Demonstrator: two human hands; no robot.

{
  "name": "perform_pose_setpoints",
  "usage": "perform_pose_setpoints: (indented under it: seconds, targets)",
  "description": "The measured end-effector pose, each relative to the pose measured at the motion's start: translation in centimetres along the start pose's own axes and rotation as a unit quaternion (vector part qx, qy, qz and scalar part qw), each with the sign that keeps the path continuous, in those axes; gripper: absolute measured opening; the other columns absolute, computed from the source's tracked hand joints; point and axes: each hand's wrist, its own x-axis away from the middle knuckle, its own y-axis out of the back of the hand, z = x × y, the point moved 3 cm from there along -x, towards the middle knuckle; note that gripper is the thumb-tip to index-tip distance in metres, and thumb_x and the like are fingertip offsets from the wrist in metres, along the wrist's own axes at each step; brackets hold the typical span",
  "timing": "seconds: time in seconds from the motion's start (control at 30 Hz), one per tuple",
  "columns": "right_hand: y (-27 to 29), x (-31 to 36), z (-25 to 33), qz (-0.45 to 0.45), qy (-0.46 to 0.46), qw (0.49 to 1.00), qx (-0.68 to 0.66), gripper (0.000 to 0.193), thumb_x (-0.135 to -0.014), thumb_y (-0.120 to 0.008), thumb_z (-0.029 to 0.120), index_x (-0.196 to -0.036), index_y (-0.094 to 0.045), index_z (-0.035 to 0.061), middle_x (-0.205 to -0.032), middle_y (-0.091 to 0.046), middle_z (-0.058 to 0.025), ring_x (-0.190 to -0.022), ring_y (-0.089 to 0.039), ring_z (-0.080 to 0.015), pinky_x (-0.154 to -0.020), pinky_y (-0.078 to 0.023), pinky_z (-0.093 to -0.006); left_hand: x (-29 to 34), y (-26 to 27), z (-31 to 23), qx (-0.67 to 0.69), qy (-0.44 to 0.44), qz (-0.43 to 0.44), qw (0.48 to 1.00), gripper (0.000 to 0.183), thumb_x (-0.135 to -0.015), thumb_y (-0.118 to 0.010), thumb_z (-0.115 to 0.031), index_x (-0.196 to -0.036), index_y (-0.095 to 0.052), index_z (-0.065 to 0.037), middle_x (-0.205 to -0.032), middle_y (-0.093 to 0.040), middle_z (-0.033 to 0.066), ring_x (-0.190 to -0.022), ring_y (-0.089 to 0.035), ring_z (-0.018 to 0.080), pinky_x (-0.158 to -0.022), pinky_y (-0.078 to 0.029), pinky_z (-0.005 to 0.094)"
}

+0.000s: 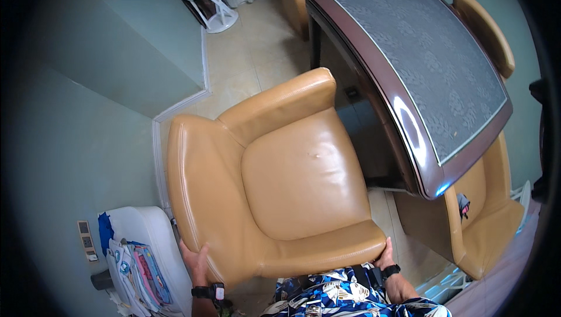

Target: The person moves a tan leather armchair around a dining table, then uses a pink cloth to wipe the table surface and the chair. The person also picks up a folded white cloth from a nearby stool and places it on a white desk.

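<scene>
Left hand (194,258) clamped on armchair back (204,194), farther from table (426,65); right hand (385,257) likewise, armrest end (371,241), nearer. Likely heavy, smooth; grip underneath.

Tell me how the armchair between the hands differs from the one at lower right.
The near armchair has the left hand and right hand on it; the other armchair is untouched. The near armchair's seat is bare and fully in view; the other armchair holds a small grey item and is partly hidden by the table. Both are tan and smooth.
</scene>
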Motion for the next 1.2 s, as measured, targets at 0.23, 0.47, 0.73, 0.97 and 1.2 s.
perform_pose_setpoints:
  seconds: [0.23,0.47,0.73,0.97,1.2]
  targets:
    - [0.1,0.2,1.3,-0.054,0.002,0.998,0.024,0.065,-0.085,-0.033,0.065,-0.126,-0.048,0.0175,-0.127,-0.052,-0.0096,-0.115,-0.048,-0.0341,-0.091,-0.038,-0.0592,0.8,-0.5,0.1,0.033,0.051,-0.012,0.998,0.079,-0.063,-0.071,-0.004,-0.132,-0.032,0.003,-0.116,-0.052,0.0192,-0.101,-0.055,0.0282,-0.086,-0.045,0.0343]
    - [0.9,-3.6,7.4,-0.067,0.094,0.993,-0.017,0.063,-0.086,-0.042,0.058,-0.122,-0.050,0.0071,-0.123,-0.054,-0.0140,-0.112,-0.051,-0.0345,-0.093,-0.041,-0.0533,3.2,-2.6,-3.0,0.048,0.089,-0.011,0.995,0.071,-0.061,-0.071,-0.005,-0.125,-0.039,0.001,-0.103,-0.059,0.0158,-0.091,-0.059,0.0248,-0.081,-0.047,0.0337]
    - [-5.4,-5.4,13.9,-0.304,0.249,0.919,-0.035,0.047,-0.089,-0.049,0.037,-0.108,-0.056,-0.0063,-0.106,-0.060,-0.0123,-0.093,-0.056,-0.0245,-0.083,-0.045,-0.0372,1.9,-5.9,-3.9,-0.017,0.084,-0.050,0.995,0.072,-0.061,-0.072,-0.013,-0.124,-0.040,0.000,-0.103,-0.061,0.0182,-0.092,-0.061,0.0300,-0.081,-0.047,0.0371]
    - [-3.2,-9.3,12.5,-0.266,0.246,0.927,-0.101,0.038,-0.091,-0.043,0.028,-0.102,-0.059,-0.0048,-0.102,-0.063,-0.0139,-0.090,-0.059,-0.0291,-0.083,-0.047,-0.0367,0.8,-6.3,-6.7,0.067,0.045,-0.033,0.996,0.072,-0.064,-0.071,-0.007,-0.126,-0.037,0.004,-0.112,-0.054,0.0186,-0.099,-0.056,0.0286,-0.086,-0.045,0.0358]
    - [-2.9,-8.8,11.6,-0.309,0.234,0.916,-0.102,0.028,-0.089,-0.049,0.023,-0.095,-0.060,-0.0023,-0.091,-0.062,-0.0100,-0.081,-0.057,-0.0232,-0.075,-0.046,-0.0345,1.1,-6.0,-9.2,0.004,0.085,0.025,0.996,0.075,-0.066,-0.069,-0.008,-0.131,-0.033,0.004,-0.114,-0.053,0.0209,-0.103,-0.053,0.0301,-0.092,-0.042,0.0373]
